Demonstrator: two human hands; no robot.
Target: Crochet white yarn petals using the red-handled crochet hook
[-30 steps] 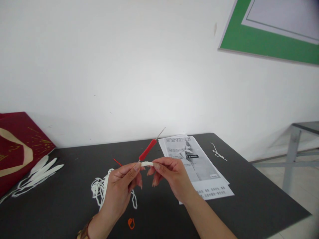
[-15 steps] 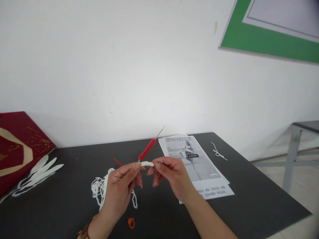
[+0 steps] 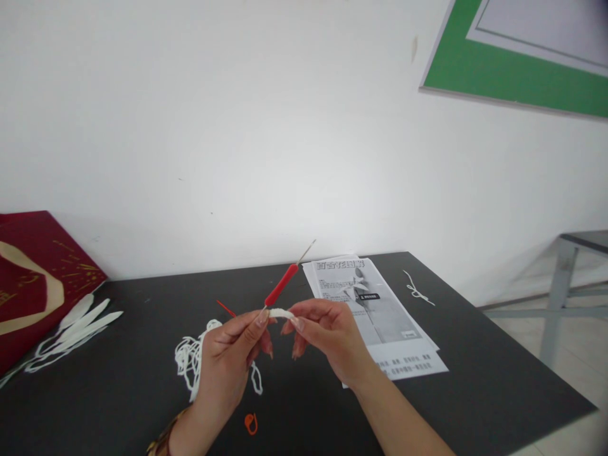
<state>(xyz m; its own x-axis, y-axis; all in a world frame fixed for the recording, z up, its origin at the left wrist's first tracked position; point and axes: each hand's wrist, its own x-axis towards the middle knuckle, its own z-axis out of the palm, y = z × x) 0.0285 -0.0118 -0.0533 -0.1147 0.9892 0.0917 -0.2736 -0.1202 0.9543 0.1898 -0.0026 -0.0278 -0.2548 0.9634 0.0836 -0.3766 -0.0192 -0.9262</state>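
Observation:
Between my two hands stretches a short white crocheted strip. My left hand pinches its left end, where a crochet hook with a red handle sticks up and leans to the right; the hook's lower end is hidden at my fingertips. The thumb and fingers of my right hand close on the strip's right end. A loose tangle of white yarn lies behind and beside my left wrist, with a loop showing to its right. Below my hands rests an orange stitch marker.
Printed sheets lie right of my hands. A knotted white yarn piece is farther right. White crocheted petals lie at left beside a dark red bag. A thin red stick sits behind my left hand.
My right fingertips have shifted slightly along the strip, which now bows a little more. The left hand and the hook are almost unchanged.

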